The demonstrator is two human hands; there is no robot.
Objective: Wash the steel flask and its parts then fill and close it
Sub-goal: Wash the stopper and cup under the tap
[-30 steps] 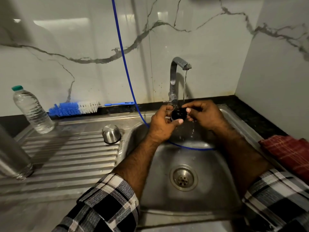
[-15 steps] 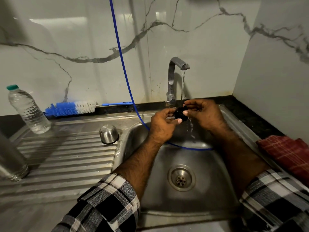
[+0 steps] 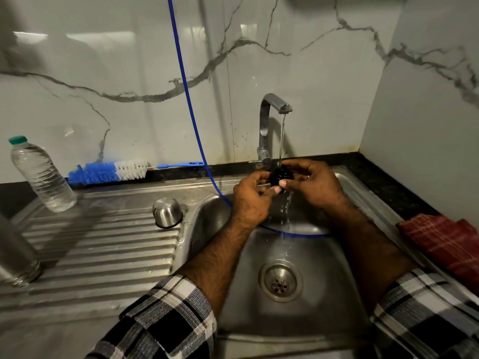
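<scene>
A small black flask stopper (image 3: 281,174) sits under the running stream from the tap (image 3: 272,107), over the sink basin (image 3: 321,275). My left hand (image 3: 252,198) and my right hand (image 3: 315,185) both pinch it from either side with fingers and thumbs. Water runs off it into the basin. The steel flask body (image 3: 14,252) stands at the far left edge of the ribbed drainboard (image 3: 103,255), partly cut off by the frame. A steel cup-shaped cap (image 3: 167,212) lies upside down on the drainboard beside the basin.
A blue and white bottle brush (image 3: 108,171) lies along the back ledge. A clear plastic water bottle (image 3: 41,174) stands at the back left. A blue hose (image 3: 191,110) hangs from above into the basin. A red checked cloth (image 3: 445,244) lies on the right counter.
Both hands have turned the stopper a little under the stream while staying at the tap. The view has shifted slightly.
</scene>
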